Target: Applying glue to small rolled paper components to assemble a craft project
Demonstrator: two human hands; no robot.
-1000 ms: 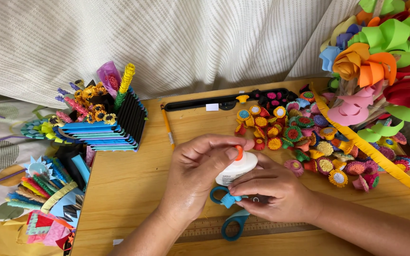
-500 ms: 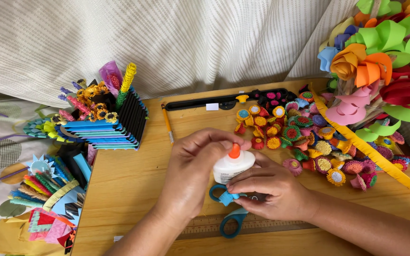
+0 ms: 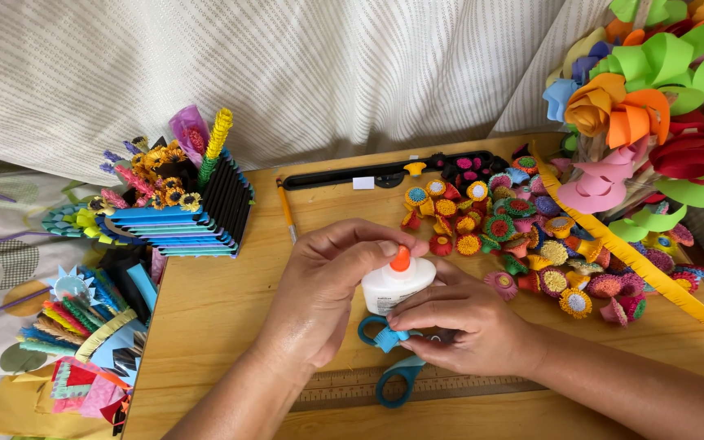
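Table (image 3: 230,301) of light wood carries everything; near its middle stands a white glue bottle (image 3: 393,285). Left hand (image 3: 327,285) wraps the bottle, thumb by its orange cap (image 3: 401,259). Right hand (image 3: 458,314) is curled beside the bottle, pinching something small over blue-handled scissors (image 3: 393,367).

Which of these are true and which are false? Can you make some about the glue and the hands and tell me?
1. The left hand wraps around the white glue bottle. True.
2. The glue bottle's cap is green. False: it is orange.
3. Blue-handled scissors lie under the right hand. True.
4. The pile of little paper flowers lies left of the hands. False: it lies to their right.
5. A long yellow paper strip lies beside the flowers. True.
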